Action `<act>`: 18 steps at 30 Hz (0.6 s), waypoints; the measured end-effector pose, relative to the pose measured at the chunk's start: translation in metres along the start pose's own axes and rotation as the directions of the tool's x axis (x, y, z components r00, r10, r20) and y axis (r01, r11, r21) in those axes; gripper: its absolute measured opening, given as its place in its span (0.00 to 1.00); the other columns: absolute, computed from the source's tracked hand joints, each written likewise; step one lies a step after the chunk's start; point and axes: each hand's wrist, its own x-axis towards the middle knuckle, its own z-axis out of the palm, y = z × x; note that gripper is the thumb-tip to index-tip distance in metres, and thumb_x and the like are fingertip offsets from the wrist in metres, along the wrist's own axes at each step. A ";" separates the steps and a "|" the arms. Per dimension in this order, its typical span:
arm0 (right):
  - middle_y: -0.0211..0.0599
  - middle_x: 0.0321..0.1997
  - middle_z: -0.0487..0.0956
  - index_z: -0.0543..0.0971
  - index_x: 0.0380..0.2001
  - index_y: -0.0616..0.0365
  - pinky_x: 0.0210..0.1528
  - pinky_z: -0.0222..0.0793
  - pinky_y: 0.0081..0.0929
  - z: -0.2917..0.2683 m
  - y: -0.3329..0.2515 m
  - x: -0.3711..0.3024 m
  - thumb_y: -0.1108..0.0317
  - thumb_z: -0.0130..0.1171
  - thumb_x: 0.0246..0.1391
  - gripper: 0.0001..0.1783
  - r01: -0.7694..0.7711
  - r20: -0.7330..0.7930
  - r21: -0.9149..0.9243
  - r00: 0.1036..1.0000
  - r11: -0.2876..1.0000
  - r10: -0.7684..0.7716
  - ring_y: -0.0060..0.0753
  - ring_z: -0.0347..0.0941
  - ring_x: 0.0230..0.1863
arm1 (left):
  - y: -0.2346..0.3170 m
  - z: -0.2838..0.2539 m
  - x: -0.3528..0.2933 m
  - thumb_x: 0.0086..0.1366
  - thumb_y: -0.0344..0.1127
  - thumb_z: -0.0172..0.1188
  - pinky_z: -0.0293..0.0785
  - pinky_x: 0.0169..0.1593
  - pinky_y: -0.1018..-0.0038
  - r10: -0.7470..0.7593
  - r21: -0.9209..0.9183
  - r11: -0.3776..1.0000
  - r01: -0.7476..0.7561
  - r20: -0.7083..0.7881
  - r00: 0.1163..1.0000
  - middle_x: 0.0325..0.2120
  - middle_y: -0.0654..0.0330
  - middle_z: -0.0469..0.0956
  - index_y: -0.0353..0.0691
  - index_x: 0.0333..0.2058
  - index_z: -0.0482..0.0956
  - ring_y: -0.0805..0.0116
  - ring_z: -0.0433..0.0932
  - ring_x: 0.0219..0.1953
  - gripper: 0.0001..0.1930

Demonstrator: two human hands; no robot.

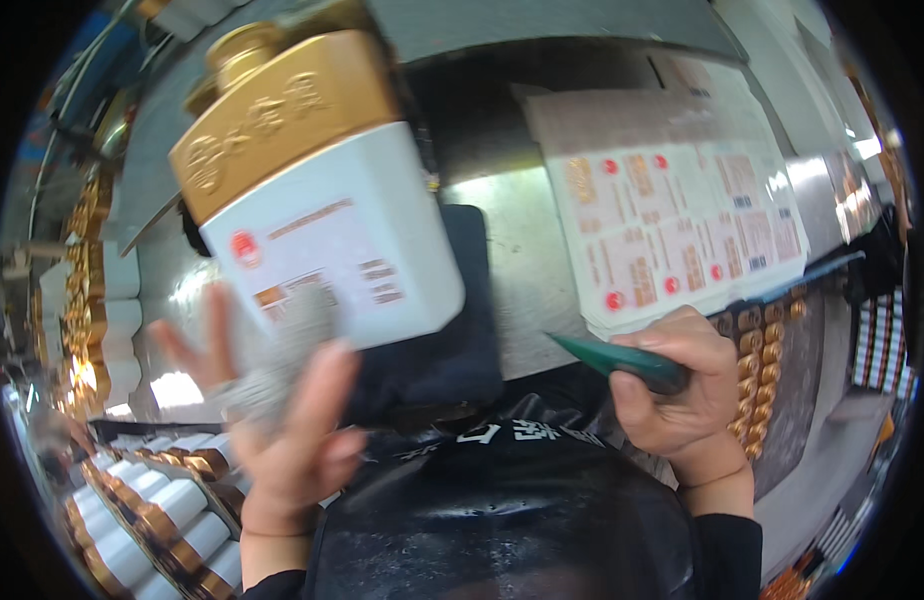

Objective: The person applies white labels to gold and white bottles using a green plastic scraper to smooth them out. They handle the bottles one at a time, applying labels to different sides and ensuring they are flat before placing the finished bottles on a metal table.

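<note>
White-gold bottle (pixel 382 230), contents hidden; left hand (pixel 272 430) near label (pixel 307 240), fingers (pixel 323 390) spread.

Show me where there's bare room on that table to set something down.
The metal tabletop looks bare between the dark pad and the label sheets, though the green tool in the right hand points into its near end. It's crowded around the white-and-gold bottle and left hand.

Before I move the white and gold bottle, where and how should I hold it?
Probably by the gold neck, with the left hand coming from the left side: this neck is narrower than the broad body and points toward the upper left.
</note>
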 end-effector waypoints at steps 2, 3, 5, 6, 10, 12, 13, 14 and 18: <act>0.37 0.34 0.83 0.74 0.45 0.60 0.34 0.69 0.27 0.003 -0.006 0.006 0.77 0.68 0.44 0.23 0.009 -0.007 0.004 1.000 1.000 -0.009 0.32 0.77 0.29 | -0.001 0.010 -0.007 0.68 0.53 0.48 0.16 0.68 0.44 0.039 0.100 0.993 -0.061 0.204 0.978 0.55 0.51 0.73 0.55 0.50 0.80 0.41 0.51 0.69 0.19; 0.38 0.34 0.82 0.74 0.46 0.60 0.33 0.69 0.27 0.006 -0.009 0.007 0.77 0.68 0.45 0.23 0.023 -0.010 -0.008 1.000 1.000 -0.023 0.32 0.77 0.29 | -0.002 0.016 -0.010 0.69 0.51 0.47 0.15 0.68 0.45 0.037 0.117 0.992 -0.055 0.149 0.988 0.52 0.57 0.76 0.54 0.51 0.80 0.43 0.52 0.69 0.19; 0.38 0.35 0.82 0.73 0.47 0.61 0.32 0.69 0.27 0.011 -0.016 0.009 0.76 0.68 0.46 0.24 0.029 -0.029 -0.021 0.999 0.999 -0.030 0.33 0.76 0.28 | -0.010 0.020 -0.015 0.70 0.50 0.46 0.16 0.68 0.45 0.002 0.035 0.999 0.000 -0.036 0.999 0.52 0.56 0.76 0.51 0.51 0.80 0.42 0.51 0.69 0.20; 0.39 0.35 0.81 0.73 0.48 0.61 0.32 0.69 0.27 0.014 -0.020 0.009 0.76 0.68 0.46 0.24 0.032 0.021 -0.054 0.999 0.998 -0.031 0.34 0.75 0.27 | -0.014 0.020 -0.018 0.70 0.49 0.46 0.16 0.68 0.44 -0.031 0.015 0.999 0.032 -0.085 0.996 0.52 0.55 0.76 0.50 0.51 0.80 0.41 0.51 0.69 0.20; 0.39 0.35 0.81 0.76 0.47 0.61 0.28 0.69 0.27 0.036 -0.035 0.033 0.75 0.68 0.46 0.22 0.094 0.166 -0.083 0.983 0.992 -0.079 0.35 0.75 0.27 | -0.036 0.020 -0.021 0.71 0.49 0.42 0.24 0.69 0.49 -0.233 -0.195 0.959 0.208 -0.117 0.965 0.57 0.44 0.70 0.37 0.56 0.74 0.43 0.51 0.69 0.26; 0.40 0.36 0.82 0.77 0.46 0.62 0.32 0.72 0.27 0.050 -0.047 0.059 0.76 0.68 0.46 0.21 0.231 0.199 -0.131 0.959 0.964 -0.203 0.36 0.78 0.30 | -0.042 0.022 -0.020 0.72 0.50 0.40 0.30 0.70 0.51 -0.261 -0.281 0.940 0.195 -0.221 0.940 0.59 0.41 0.66 0.33 0.58 0.70 0.44 0.52 0.69 0.28; 0.41 0.40 0.81 0.77 0.46 0.62 0.38 0.72 0.25 0.054 -0.044 0.076 0.77 0.66 0.48 0.20 0.191 0.094 -0.263 0.981 0.946 -0.172 0.33 0.77 0.35 | -0.043 0.022 -0.020 0.72 0.49 0.39 0.31 0.70 0.51 -0.254 -0.290 0.940 0.180 -0.241 0.937 0.60 0.41 0.66 0.33 0.58 0.70 0.44 0.52 0.69 0.28; 0.42 0.44 0.80 0.77 0.47 0.63 0.44 0.72 0.24 0.054 -0.040 0.093 0.77 0.65 0.50 0.19 0.279 0.015 -0.350 0.956 0.894 -0.292 0.31 0.77 0.40 | -0.044 0.021 -0.019 0.72 0.49 0.39 0.32 0.70 0.51 -0.252 -0.300 0.939 0.170 -0.259 0.932 0.60 0.41 0.65 0.33 0.58 0.70 0.44 0.53 0.69 0.28; 0.45 0.44 0.80 0.76 0.48 0.66 0.46 0.74 0.23 0.041 -0.044 0.110 0.82 0.64 0.49 0.20 0.206 -0.165 -0.383 0.944 0.900 -0.287 0.34 0.79 0.42 | -0.045 0.016 -0.012 0.72 0.49 0.41 0.32 0.70 0.51 -0.141 -0.377 0.926 0.028 -0.276 0.951 0.58 0.45 0.69 0.32 0.57 0.71 0.42 0.53 0.68 0.27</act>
